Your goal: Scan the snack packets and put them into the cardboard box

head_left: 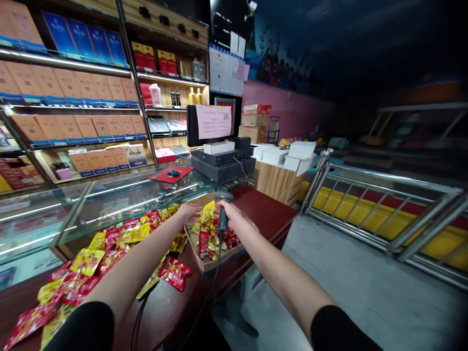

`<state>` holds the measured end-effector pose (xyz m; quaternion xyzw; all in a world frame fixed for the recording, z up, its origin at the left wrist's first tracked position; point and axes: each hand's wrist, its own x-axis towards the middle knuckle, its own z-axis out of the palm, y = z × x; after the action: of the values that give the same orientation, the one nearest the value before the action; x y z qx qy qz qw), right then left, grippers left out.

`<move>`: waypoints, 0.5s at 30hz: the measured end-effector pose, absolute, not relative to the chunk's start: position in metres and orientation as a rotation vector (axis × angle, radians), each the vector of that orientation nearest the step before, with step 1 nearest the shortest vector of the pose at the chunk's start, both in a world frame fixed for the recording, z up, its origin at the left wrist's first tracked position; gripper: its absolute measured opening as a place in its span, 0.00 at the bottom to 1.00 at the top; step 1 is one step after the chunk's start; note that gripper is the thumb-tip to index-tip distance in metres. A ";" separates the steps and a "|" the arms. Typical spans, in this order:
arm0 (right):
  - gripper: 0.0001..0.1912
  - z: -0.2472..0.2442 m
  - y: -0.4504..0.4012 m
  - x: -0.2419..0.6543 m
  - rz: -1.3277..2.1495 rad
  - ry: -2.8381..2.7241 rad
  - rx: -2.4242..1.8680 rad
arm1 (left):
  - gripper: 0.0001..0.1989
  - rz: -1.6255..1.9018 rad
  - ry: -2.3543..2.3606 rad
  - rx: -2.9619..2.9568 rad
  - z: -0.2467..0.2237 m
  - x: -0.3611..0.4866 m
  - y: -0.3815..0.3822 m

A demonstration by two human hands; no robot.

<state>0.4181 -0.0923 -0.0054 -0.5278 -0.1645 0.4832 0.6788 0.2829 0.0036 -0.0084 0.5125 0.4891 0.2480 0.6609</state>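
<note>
In my right hand point(230, 212) is a dark grey barcode scanner point(222, 222), its handle gripped and its cable hanging down. A yellow snack packet point(208, 211) stands between my two hands, above a shallow cardboard box point(209, 265). My left hand point(190, 212) reaches over the box's left edge with fingers stretched toward that packet; whether the fingertips touch it I cannot tell. Red and yellow packets point(205, 244) lie inside the box. To the left, a large loose heap of similar packets point(126, 236) spreads along the dark red counter point(166, 312).
A glass display case point(109, 197) runs behind the heap. At its right end stand a cash drawer point(223, 165) and a monitor with a pink sheet point(214, 122). A mouse point(173, 172) rests on a red mat. Metal railing point(383, 195) stands on the right.
</note>
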 end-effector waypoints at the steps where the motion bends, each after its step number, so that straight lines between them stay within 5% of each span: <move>1: 0.04 -0.007 -0.092 0.421 1.071 -0.363 -1.196 | 0.18 0.564 1.114 1.164 -0.009 0.284 0.006; 15: 0.03 -0.004 -0.078 0.372 1.212 -0.441 -1.157 | 0.22 0.618 1.097 1.073 -0.010 0.225 0.000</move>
<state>0.3715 -0.0784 -0.0042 -0.5090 -0.1938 0.5331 0.6474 0.2247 -0.0001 -0.0103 0.4773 0.4879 0.2748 0.6772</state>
